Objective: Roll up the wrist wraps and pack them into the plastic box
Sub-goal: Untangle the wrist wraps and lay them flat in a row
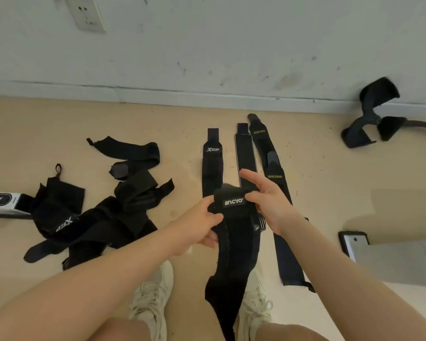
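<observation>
We note both hands, left hand [202,221] and right hand [268,200], fingers curled round the rolled top of a black fabric wrist wrap [234,232], its tail hanging unrolled. Three flat black wraps [246,153] lie beyond, a tangled black pile [96,215] left. No plastic box visible; task looks early.

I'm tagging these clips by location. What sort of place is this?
Probably a plain indoor room, perhaps a home or gym corner: a scuffed white wall with a socket, a beige floor, and wrist wraps spread on it while both hands roll one.
</observation>
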The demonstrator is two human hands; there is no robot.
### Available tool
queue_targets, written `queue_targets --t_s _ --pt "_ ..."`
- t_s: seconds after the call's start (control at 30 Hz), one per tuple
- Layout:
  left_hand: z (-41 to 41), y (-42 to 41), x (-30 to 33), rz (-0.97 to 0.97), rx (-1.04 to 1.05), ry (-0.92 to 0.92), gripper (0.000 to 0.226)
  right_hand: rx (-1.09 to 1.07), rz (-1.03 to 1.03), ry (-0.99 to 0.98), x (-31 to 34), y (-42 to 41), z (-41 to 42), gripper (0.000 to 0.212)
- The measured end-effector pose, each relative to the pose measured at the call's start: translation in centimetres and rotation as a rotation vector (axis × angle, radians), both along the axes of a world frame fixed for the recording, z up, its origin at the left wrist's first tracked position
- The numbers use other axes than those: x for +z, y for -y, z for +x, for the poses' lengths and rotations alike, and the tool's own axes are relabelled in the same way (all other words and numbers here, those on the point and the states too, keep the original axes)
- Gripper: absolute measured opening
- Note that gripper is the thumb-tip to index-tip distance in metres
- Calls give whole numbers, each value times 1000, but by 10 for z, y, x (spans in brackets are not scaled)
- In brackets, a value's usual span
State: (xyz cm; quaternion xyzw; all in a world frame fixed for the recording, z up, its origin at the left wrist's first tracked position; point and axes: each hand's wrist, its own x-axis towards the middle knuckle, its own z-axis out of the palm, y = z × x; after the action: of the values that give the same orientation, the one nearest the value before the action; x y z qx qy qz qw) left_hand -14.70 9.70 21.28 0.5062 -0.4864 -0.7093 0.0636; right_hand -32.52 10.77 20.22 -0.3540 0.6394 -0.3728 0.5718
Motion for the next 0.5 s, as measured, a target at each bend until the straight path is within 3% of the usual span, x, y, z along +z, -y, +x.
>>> queue_targets --t_s 0.17,0.33,0.5 --pt "-6 8 -48 -18 -51 78 63 -94 224 31 -45 3 -11 48" --pt "1 31 -82 -183 -66 128 59 -225 483 330 -80 18 -1 40" --pt "21 50 -117 -237 -56 124 38 -178 329 363 -102 62 29 33"
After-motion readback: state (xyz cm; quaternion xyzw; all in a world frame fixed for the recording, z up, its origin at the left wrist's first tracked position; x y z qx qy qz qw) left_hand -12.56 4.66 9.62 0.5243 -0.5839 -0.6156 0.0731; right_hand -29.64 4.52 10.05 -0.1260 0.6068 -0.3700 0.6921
